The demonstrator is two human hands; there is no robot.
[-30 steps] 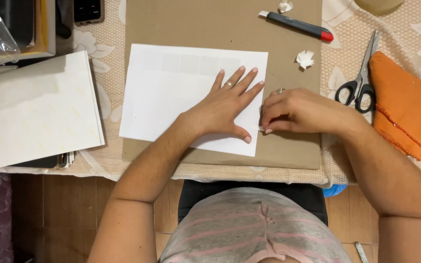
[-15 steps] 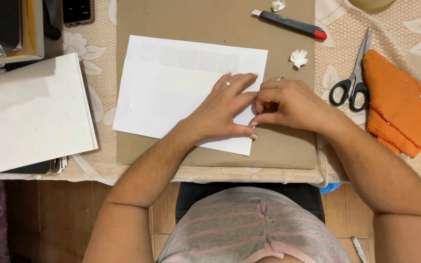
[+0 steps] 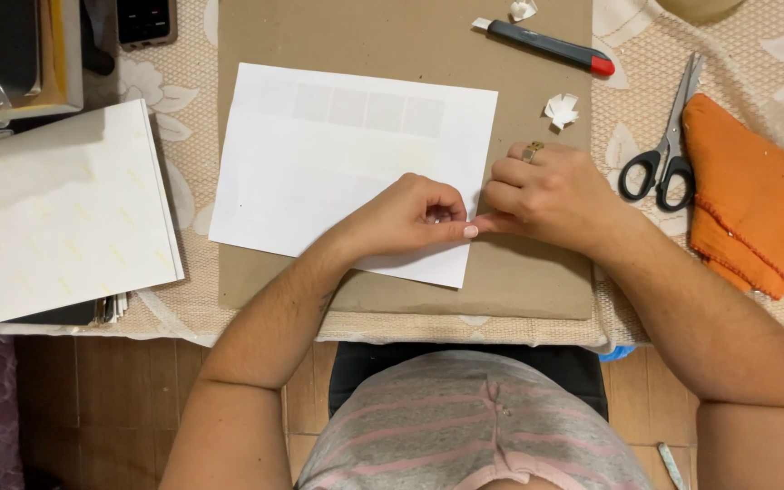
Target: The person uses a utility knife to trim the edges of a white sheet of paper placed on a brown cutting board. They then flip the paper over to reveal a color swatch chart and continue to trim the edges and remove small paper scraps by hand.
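I see left hand (image 3: 410, 218) and right hand (image 3: 551, 195) fingers pinched shut together on the white sheet (image 3: 347, 154) right edge, over cardboard (image 3: 410, 32). Looks like peeling; needs steady pull.

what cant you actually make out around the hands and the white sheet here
Head view only:
- What the left hand and right hand pinch between them: hidden by the curled fingers.
- Sheet of paper: right edge partly covered by both hands.
- Object at the top right edge: cut off by the frame.
- Crumpled white scrap: too small to identify.
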